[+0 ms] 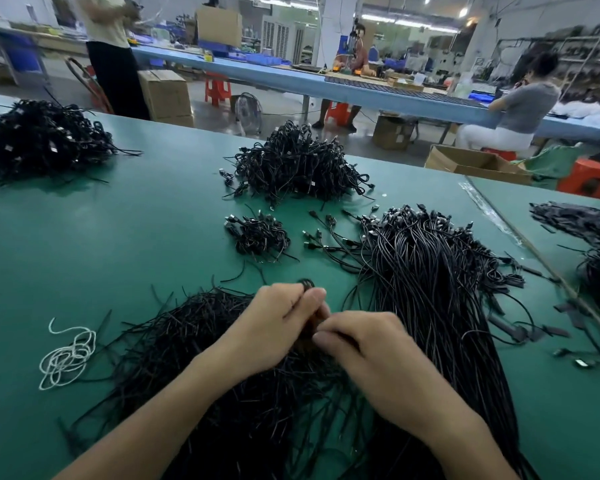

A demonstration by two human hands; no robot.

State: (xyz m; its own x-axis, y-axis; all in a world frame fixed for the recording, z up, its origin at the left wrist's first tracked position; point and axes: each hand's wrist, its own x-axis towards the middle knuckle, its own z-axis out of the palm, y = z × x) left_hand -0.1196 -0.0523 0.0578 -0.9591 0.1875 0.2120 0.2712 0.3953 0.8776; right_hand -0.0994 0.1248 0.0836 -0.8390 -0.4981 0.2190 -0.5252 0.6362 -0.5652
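Head view: left hand [281,327] and right hand [371,355] meet over the loose heap of thin black wire ties [194,348] on the green table mat [136,237]. Both pinch a small coiled black cable [306,283] btwn fingertips, its loop poking out past the left fingers. To do it well, I'd keep the coil squeezed flat w/ the left, wrap a tie snug round the middle w/ the right, then drop it on the small pile of tied black cables [262,237].

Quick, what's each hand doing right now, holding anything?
Left hand: fingers curled round a coiled black cable.
Right hand: fingers curled, seemingly pinching the same cable; the contact is hidden.
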